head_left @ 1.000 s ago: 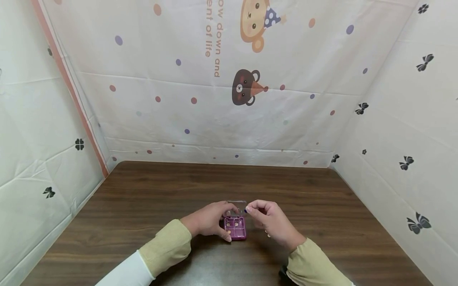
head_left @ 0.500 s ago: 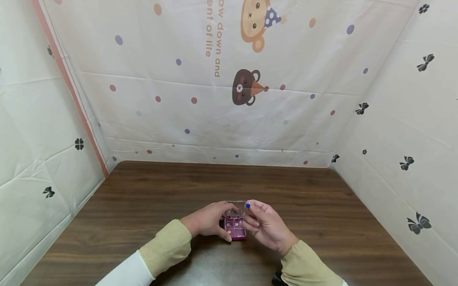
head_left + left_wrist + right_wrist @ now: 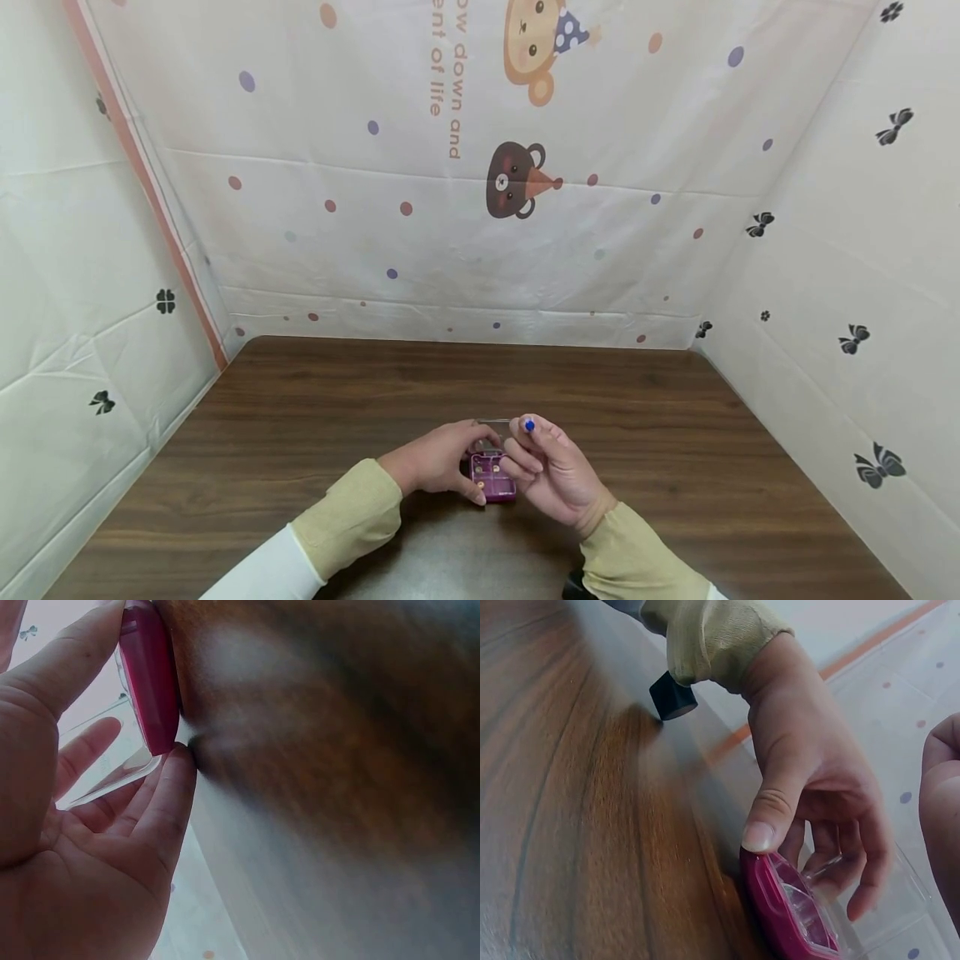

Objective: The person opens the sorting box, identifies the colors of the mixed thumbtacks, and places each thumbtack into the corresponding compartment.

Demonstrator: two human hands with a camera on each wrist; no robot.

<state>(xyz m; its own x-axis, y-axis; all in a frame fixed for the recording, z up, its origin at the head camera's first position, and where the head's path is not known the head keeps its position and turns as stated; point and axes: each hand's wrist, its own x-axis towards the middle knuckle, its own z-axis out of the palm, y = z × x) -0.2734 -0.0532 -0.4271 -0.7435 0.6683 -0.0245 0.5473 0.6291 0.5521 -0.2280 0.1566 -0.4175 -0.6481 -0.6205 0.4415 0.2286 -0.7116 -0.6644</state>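
A small purple pill box (image 3: pixel 493 489) with square compartments lies on the table, its clear lid (image 3: pixel 492 421) raised at the far side. Several tiny pale yellowish pieces sit in its compartments. My left hand (image 3: pixel 441 460) grips the box from the left, thumb on the near edge and fingers behind; the left wrist view shows the purple box (image 3: pixel 152 682) between thumb and fingers. My right hand (image 3: pixel 562 479) pinches a small round blue piece (image 3: pixel 529 425) between thumb and forefinger, just above and right of the box. Its lower fingers cover the box's right side.
The brown wooden table (image 3: pixel 360 383) stretches out around the hands. Patterned white sheets (image 3: pixel 337 250) hang behind it and at both sides. A black block (image 3: pixel 673 697) shows at the left sleeve in the right wrist view.
My right hand has rolled palm-up and shifted a little left, bringing the blue piece up into clearer view and covering part of the box. The left hand has kept its place.
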